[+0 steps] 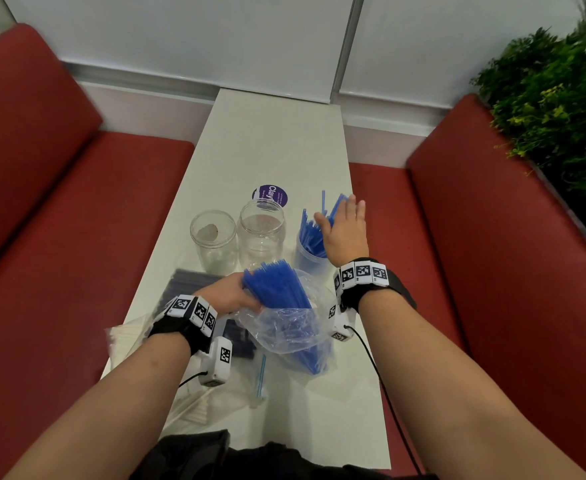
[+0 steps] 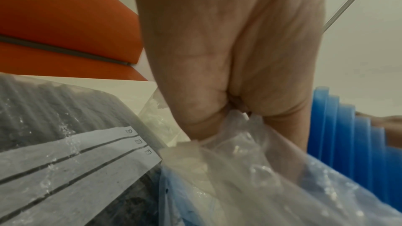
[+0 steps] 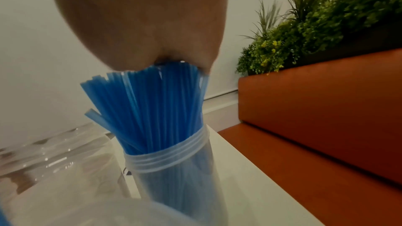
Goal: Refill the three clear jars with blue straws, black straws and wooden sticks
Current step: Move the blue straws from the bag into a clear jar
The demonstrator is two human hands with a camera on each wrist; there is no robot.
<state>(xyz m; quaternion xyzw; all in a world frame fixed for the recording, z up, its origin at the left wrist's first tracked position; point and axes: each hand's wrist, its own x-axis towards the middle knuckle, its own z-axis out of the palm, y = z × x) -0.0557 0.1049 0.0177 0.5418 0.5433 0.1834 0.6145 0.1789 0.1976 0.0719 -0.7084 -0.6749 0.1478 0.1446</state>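
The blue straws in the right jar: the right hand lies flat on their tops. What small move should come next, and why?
Probably press the right hand gently down to level the blue straws in their jar: their tops stand uneven and fan outward, and a few stick up beyond the fingers. The left hand already holds a bag with more straws, which will need room.

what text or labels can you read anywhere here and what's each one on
"Clay": on the round purple sticker lying on the table behind the middle jar; the smaller lines on it are too small to read.
Wristband markers: black-and-white code patterns, no words.
White write-on strip on the black straws bag: blank ruled lines with tiny icons, too blurred to read.
Nothing else legible.
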